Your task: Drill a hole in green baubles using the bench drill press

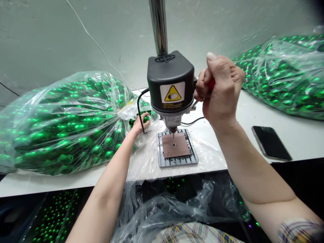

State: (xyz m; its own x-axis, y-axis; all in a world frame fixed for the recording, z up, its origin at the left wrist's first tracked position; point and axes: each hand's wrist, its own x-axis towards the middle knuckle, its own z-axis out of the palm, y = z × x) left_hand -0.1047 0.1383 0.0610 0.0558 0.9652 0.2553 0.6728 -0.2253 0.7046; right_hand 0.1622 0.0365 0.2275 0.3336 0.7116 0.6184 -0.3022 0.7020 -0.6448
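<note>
A black drill press point(170, 79) with a yellow warning label stands in the middle on a chrome column. Under its bit lies a brown square plate point(174, 152) with a small hole, on the grooved grey base point(178, 163). My right hand point(221, 84) is wrapped round a red handle point(212, 84) at the press's right side. To the left of the press, my left hand point(141, 123) reaches into the mouth of a clear bag point(76, 125) full of shiny green balls. Its fingers are round a green ball point(146, 118), partly hidden by the plastic.
Another bag of green balls point(283, 79) rests at the back right. A black phone point(271, 142) lies on the white table point(246, 118) at the right. Cables run behind the press. Clear plastic point(162, 212) and more green balls show below the table's front edge. Dark shavings surround the plate.
</note>
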